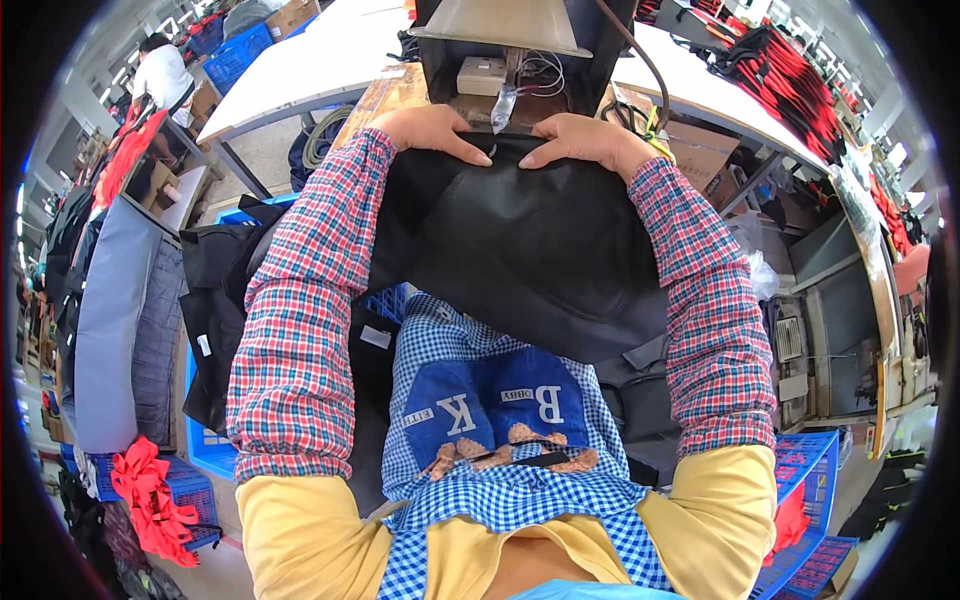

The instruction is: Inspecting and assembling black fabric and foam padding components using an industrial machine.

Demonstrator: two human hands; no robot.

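Note:
Both hands grip the far edge of a smooth black sheet (530, 250), leather-like or coated cloth, which drapes down toward my lap. My left hand (430, 130) pinches that edge with the thumb on top and the fingers hidden behind it. A short way to the right, my right hand (590, 142) holds the same edge, its thumb pointing at the left one. Between the thumbs is a small pale spot on the edge. Just above it hangs a narrow plastic-wrapped tip (504, 106) of a machine; whether it touches the sheet I cannot tell.
A dark machine housing with a beige hood (500, 25) stands straight ahead, flanked by white tables (300, 70). More black pieces (215, 330) lie at my left over a blue crate (205, 450). Red straps (150, 495) hang lower left. A person (162, 80) is far left.

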